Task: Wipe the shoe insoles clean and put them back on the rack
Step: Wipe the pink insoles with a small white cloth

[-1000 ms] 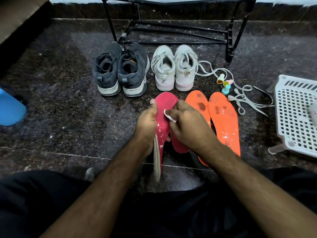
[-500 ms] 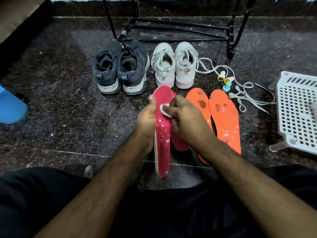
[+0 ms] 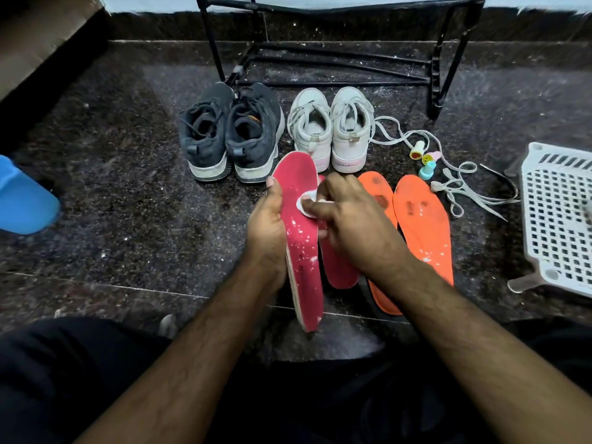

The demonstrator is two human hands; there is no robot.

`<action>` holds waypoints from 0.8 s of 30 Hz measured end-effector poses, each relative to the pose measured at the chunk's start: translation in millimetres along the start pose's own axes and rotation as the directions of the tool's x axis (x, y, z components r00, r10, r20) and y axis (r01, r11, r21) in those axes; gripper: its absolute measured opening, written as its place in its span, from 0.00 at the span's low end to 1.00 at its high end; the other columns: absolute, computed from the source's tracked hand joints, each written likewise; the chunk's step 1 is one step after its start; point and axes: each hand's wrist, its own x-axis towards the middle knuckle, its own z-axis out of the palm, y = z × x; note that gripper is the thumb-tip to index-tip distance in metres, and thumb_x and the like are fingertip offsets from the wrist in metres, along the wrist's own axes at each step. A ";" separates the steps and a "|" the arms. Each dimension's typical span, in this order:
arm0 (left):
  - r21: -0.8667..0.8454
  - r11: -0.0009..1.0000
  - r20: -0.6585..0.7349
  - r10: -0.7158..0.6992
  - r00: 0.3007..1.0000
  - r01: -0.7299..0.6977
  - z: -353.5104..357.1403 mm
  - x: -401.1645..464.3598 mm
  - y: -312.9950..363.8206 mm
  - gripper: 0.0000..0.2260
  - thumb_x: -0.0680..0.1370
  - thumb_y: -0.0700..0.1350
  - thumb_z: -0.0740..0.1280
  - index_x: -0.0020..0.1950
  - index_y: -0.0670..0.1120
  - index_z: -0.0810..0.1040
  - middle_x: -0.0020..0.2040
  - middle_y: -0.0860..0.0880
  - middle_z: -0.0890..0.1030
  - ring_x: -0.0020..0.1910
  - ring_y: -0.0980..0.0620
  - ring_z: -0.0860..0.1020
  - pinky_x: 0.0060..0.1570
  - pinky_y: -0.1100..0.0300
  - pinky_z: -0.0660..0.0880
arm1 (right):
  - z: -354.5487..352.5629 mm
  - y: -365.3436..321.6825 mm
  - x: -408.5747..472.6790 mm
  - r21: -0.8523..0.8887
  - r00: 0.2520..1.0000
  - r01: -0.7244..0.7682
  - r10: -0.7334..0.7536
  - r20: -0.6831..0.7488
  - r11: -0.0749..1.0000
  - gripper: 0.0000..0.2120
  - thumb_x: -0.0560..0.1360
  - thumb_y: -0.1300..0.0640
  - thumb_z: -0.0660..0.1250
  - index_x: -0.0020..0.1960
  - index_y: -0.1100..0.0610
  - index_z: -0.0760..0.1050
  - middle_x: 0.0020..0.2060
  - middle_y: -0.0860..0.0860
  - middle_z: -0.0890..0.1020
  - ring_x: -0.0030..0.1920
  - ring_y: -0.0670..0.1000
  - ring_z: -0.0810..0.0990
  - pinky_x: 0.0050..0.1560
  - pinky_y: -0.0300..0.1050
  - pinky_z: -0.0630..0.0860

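Observation:
My left hand (image 3: 267, 225) grips a pink insole (image 3: 302, 248) from its left edge and holds it raised, its speckled top face turned toward me. My right hand (image 3: 349, 222) pinches a small white wipe (image 3: 306, 203) and presses it on the upper part of that insole. A second pink insole (image 3: 339, 267) lies on the floor just behind, partly hidden by my right hand. Two orange insoles (image 3: 423, 225) with dark stains lie to the right. The black metal rack (image 3: 336, 56) stands at the back.
A dark pair of sneakers (image 3: 230, 133) and a white pair (image 3: 330, 129) stand in front of the rack. Loose laces (image 3: 461, 187) and small coloured caps (image 3: 426, 161) lie right of them. A white plastic basket (image 3: 557, 219) sits far right, a blue object (image 3: 22, 200) far left.
The held pink insole has turned from nearly edge-on to face me, and my right hand with the wipe has slid up and left onto its upper part.

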 end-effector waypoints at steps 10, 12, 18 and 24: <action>-0.065 0.995 -0.006 -0.079 0.997 0.078 12.4 -5.7 -2.9 0.24 0.85 0.53 0.56 0.69 0.34 0.73 0.62 0.31 0.79 0.57 0.36 0.81 0.56 0.42 0.79 | -4.2 -2.3 -0.4 0.097 0.984 -0.097 0.110 -0.140 0.991 0.18 0.76 0.57 0.64 0.65 0.59 0.79 0.51 0.58 0.76 0.51 0.59 0.73 0.53 0.45 0.68; -0.135 0.987 0.004 -0.092 0.996 0.091 13.1 -4.8 -2.7 0.25 0.85 0.52 0.54 0.69 0.32 0.72 0.60 0.31 0.79 0.58 0.38 0.81 0.57 0.48 0.79 | 0.0 -5.0 -0.6 0.088 0.998 -0.050 0.054 -0.037 0.995 0.15 0.75 0.56 0.65 0.59 0.57 0.82 0.47 0.56 0.76 0.48 0.58 0.74 0.49 0.49 0.73; 0.077 0.993 -0.019 -0.086 0.996 0.087 6.0 -3.9 0.0 0.22 0.84 0.56 0.57 0.61 0.39 0.77 0.53 0.34 0.84 0.43 0.37 0.84 0.40 0.40 0.83 | -21.2 3.6 -4.4 0.292 0.964 -0.183 0.230 -0.134 0.939 0.13 0.73 0.58 0.65 0.53 0.56 0.84 0.45 0.51 0.76 0.48 0.52 0.76 0.52 0.45 0.74; 0.028 0.995 0.056 -0.094 0.994 0.092 12.3 -8.0 -8.4 0.19 0.85 0.53 0.56 0.56 0.39 0.79 0.40 0.40 0.84 0.35 0.48 0.84 0.37 0.56 0.83 | -7.1 -13.5 -0.1 0.248 0.983 -0.117 0.147 -0.107 0.962 0.17 0.77 0.54 0.60 0.58 0.61 0.81 0.48 0.57 0.77 0.48 0.56 0.78 0.51 0.46 0.74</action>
